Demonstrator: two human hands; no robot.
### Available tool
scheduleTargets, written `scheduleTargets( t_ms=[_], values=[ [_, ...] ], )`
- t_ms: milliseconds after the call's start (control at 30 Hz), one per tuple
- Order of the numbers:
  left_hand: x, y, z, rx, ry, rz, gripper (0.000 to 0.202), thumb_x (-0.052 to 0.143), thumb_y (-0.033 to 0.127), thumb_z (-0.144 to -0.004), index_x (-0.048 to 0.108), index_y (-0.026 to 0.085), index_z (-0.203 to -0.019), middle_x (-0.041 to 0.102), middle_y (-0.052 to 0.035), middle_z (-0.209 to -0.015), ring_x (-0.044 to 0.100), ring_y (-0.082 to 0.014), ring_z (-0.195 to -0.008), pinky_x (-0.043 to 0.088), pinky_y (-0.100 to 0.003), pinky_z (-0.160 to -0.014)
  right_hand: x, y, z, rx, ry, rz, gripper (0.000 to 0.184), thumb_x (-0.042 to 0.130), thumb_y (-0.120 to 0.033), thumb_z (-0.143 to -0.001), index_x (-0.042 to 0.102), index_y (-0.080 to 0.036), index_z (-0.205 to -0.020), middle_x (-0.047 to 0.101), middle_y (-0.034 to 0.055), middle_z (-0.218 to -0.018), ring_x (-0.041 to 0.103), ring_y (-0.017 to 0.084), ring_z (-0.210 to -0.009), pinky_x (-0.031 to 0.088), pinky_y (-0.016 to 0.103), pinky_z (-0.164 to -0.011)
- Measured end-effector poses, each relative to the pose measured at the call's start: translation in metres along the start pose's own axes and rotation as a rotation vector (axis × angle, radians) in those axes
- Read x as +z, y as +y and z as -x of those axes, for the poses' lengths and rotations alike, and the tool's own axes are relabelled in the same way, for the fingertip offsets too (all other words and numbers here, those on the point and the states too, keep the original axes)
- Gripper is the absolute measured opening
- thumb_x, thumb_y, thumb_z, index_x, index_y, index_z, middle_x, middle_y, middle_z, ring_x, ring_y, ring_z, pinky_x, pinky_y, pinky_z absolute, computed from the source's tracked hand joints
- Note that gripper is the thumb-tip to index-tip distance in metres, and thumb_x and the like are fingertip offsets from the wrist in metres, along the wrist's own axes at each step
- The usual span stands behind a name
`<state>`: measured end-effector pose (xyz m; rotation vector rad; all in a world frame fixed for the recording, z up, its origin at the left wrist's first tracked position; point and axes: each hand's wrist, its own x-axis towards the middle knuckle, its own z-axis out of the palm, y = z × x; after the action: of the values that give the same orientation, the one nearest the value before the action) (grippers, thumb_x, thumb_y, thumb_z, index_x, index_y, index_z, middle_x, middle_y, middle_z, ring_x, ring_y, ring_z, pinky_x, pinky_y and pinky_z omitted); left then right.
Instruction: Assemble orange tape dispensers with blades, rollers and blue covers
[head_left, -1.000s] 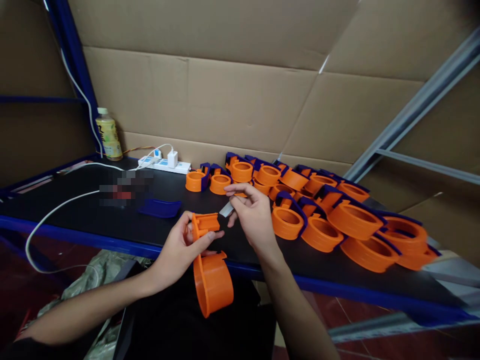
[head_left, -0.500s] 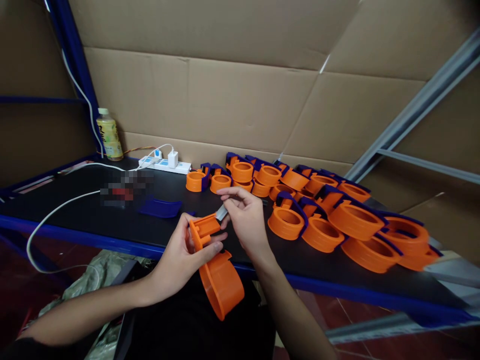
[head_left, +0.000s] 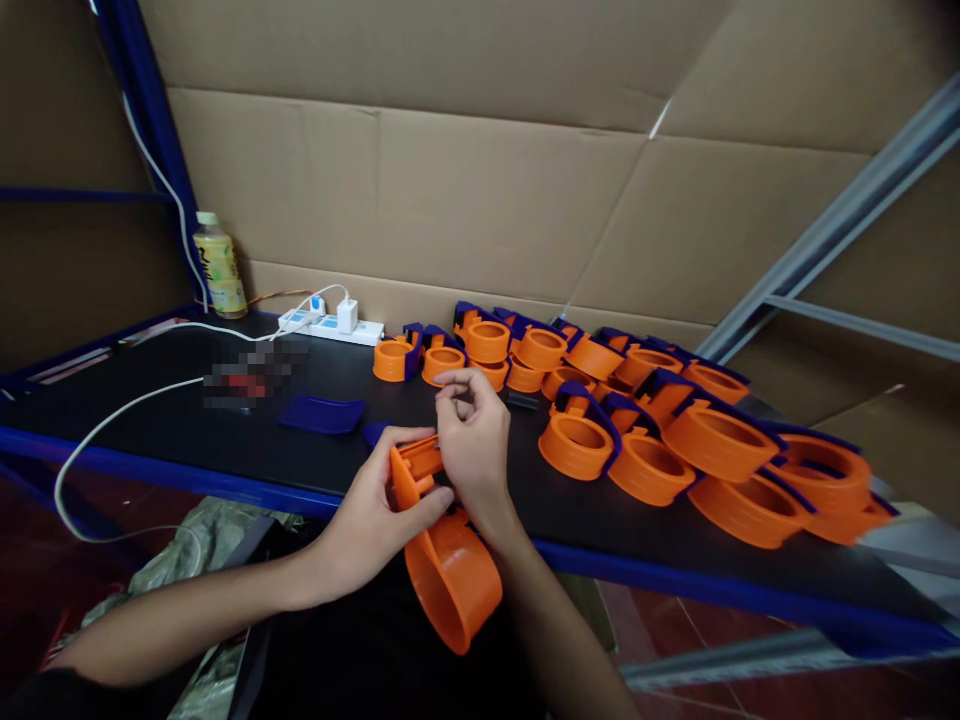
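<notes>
My left hand (head_left: pixel 367 515) grips an orange plastic part (head_left: pixel 450 570) by its boxy upper end, with the round cup end hanging below the table's front edge. My right hand (head_left: pixel 472 440) is pinched shut right against the part's upper end; the small grey metal piece seen in its fingers earlier is hidden now. A flat dark-blue plastic piece (head_left: pixel 321 413) lies on the black table top (head_left: pixel 150 420) just left of my hands.
Several orange-and-blue assembled parts (head_left: pixel 645 440) crowd the table's right half. At the back left stand a drink bottle (head_left: pixel 217 265) and a white power strip (head_left: pixel 330 325) with a white cable (head_left: pixel 112 420) trailing over the front edge. Cardboard walls the back.
My right hand has moved left and down with the grey metal piece, pressing it at the orange part's upper end. The orange part tilted, its cup end swinging right.
</notes>
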<state>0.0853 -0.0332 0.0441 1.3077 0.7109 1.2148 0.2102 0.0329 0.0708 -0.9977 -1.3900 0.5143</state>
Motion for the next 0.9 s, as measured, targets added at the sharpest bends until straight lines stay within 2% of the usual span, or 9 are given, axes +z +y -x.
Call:
scheduleTargets(
  t_ms=[67, 133, 233, 433, 567, 700, 900],
  values=[
    [0.000, -0.003, 0.000, -0.012, -0.017, 0.028, 0.047, 0.076, 0.030, -0.083, 0.052, 0.024, -0.122, 0.066, -0.0061, -0.117, 0.065, -0.0219, -0.106, 0.055, -0.035, -0.093, 0.001, 0.000, 0.001, -0.017, 0.003, 0.045, 0.014, 0.054, -0.021, -0.083, 0.063, -0.019, -0.093, 0.061, 0.0000, -0.081, 0.049, 0.008, -0.052, 0.039, 0.021, -0.050],
    [0.001, -0.006, 0.001, -0.024, -0.034, 0.044, 0.045, 0.077, 0.030, -0.083, 0.052, 0.023, -0.120, 0.067, -0.0051, -0.112, 0.066, -0.0212, -0.103, 0.056, -0.034, -0.091, 0.001, -0.002, 0.001, -0.027, 0.003, 0.112, 0.013, 0.057, -0.030, -0.087, 0.063, -0.018, -0.085, 0.059, -0.0014, -0.073, 0.043, 0.007, -0.049, 0.036, 0.022, -0.049],
    [0.002, -0.007, 0.001, -0.048, -0.045, 0.073, 0.047, 0.078, 0.030, -0.082, 0.051, 0.022, -0.120, 0.067, -0.0056, -0.110, 0.069, -0.0228, -0.102, 0.058, -0.035, -0.088, -0.001, -0.004, 0.000, -0.056, -0.003, 0.178, 0.030, 0.059, -0.041, -0.090, 0.058, -0.018, -0.070, 0.050, -0.0032, -0.062, 0.038, 0.008, -0.051, 0.033, 0.022, -0.050],
    [0.001, 0.004, 0.000, -0.116, -0.092, 0.242, 0.051, 0.076, 0.030, -0.084, 0.046, 0.022, -0.124, 0.067, -0.0116, -0.120, 0.073, -0.0337, -0.104, 0.063, -0.044, -0.083, -0.016, -0.008, -0.007, -0.080, -0.047, 0.214, 0.045, 0.056, -0.052, -0.093, 0.053, -0.019, -0.062, 0.041, -0.0040, -0.055, 0.038, 0.010, -0.052, 0.034, 0.023, -0.051],
    [0.000, 0.007, -0.002, -0.114, -0.094, 0.287, 0.050, 0.077, 0.029, -0.083, 0.048, 0.022, -0.123, 0.064, -0.0136, -0.129, 0.073, -0.0357, -0.103, 0.065, -0.042, -0.079, -0.020, -0.008, -0.006, -0.110, -0.013, 0.230, 0.050, 0.054, -0.052, -0.094, 0.044, -0.020, -0.058, 0.036, -0.0044, -0.054, 0.037, 0.010, -0.052, 0.033, 0.023, -0.051],
    [-0.003, 0.004, -0.003, -0.121, -0.109, 0.299, 0.051, 0.077, 0.027, -0.083, 0.049, 0.021, -0.124, 0.069, -0.0126, -0.120, 0.074, -0.0353, -0.101, 0.065, -0.042, -0.076, -0.019, -0.010, -0.002, -0.158, -0.008, 0.279, 0.051, 0.051, -0.048, -0.097, 0.035, -0.020, -0.057, 0.033, -0.0047, -0.054, 0.037, 0.010, -0.053, 0.032, 0.023, -0.052],
    [-0.006, 0.003, -0.002, -0.153, -0.145, 0.300, 0.052, 0.074, 0.028, -0.086, 0.045, 0.021, -0.129, 0.069, -0.0151, -0.119, 0.074, -0.0365, -0.101, 0.064, -0.041, -0.077, -0.020, -0.010, 0.000, -0.173, -0.138, 0.265, 0.048, 0.047, -0.046, -0.100, 0.042, -0.020, -0.059, 0.042, -0.0028, -0.058, 0.042, 0.011, -0.056, 0.035, 0.025, -0.056]
  ],
)
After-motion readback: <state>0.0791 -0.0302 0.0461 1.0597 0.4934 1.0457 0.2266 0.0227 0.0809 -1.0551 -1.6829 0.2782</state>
